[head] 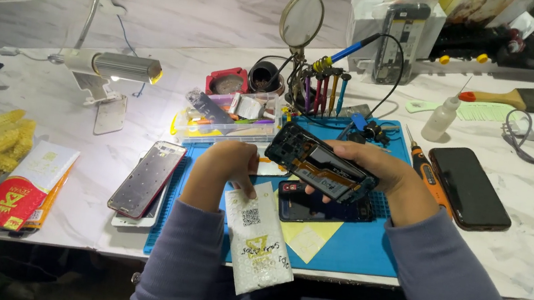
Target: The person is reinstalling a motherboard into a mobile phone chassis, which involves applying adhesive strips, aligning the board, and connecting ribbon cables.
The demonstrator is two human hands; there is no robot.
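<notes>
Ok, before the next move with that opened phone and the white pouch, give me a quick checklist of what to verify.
1. Opened phone held firmly in the right hand: ok, fingers wrap its far end.
2. White pouch gripped by the left hand: ok, pinched at its top edge.
3. Pouch opened: cannot tell, the top is hidden by the hand.
4. Blue mat under the work: ok, another dark phone lies on it below the opened one.
5. Orange screwdriver within reach: ok, beside the right wrist.
6. Lamp lit: ok, though it points left of the mat.
</notes>
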